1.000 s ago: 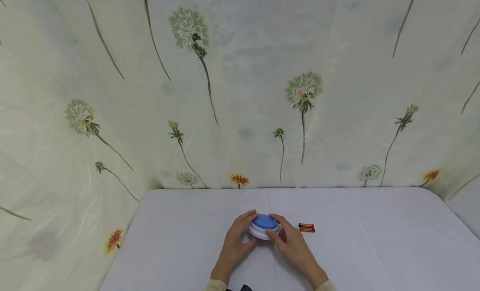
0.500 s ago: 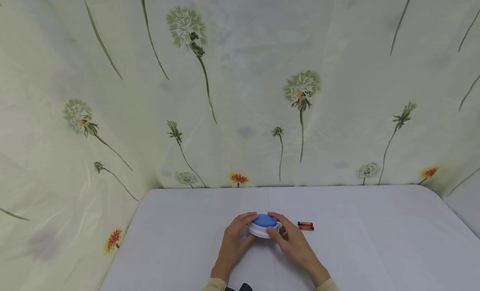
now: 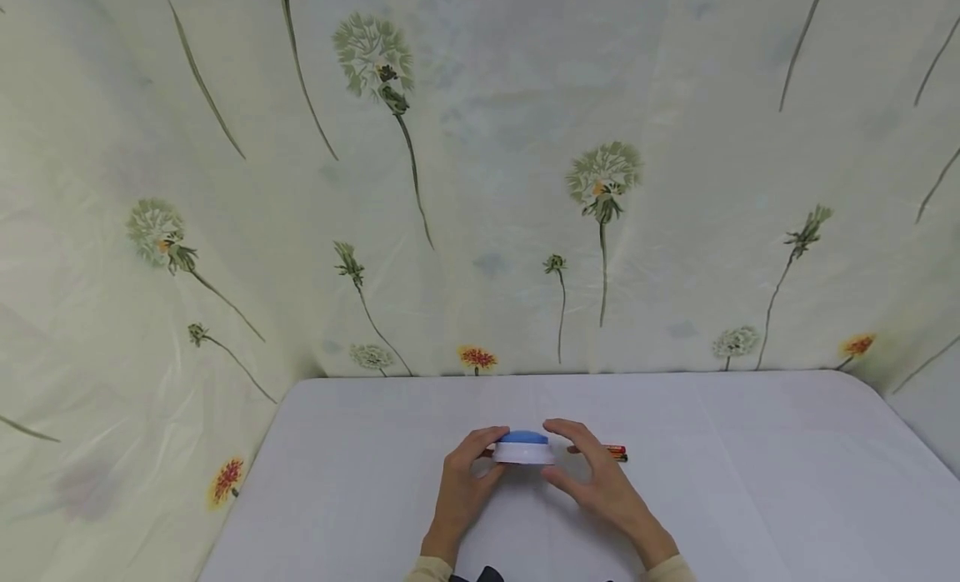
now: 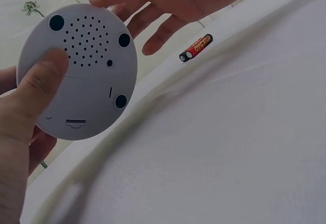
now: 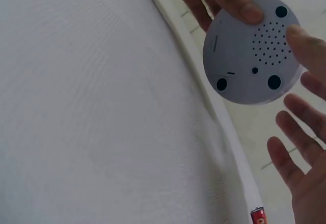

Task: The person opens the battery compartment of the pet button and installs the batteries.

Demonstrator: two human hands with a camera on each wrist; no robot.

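The left hand (image 3: 463, 486) pinches the blue-topped white push-button device (image 3: 523, 451), thumb against its speaker-holed underside (image 4: 89, 89); the device sits at that hand's 2 o'clock. The right hand (image 3: 602, 479), fingers spread, stands between the device's 3 and 4 o'clock (whether it touches, I cannot tell). At 3 o'clock, red-and-black batteries (image 4: 199, 46) lie on the white tabletop (image 3: 360, 465), lettering too small to read. The battery cover (image 4: 71, 104) sits in place, its inside hidden.

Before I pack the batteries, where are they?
In the head view, the batteries lie on the table, right of the device, partly behind the right hand.
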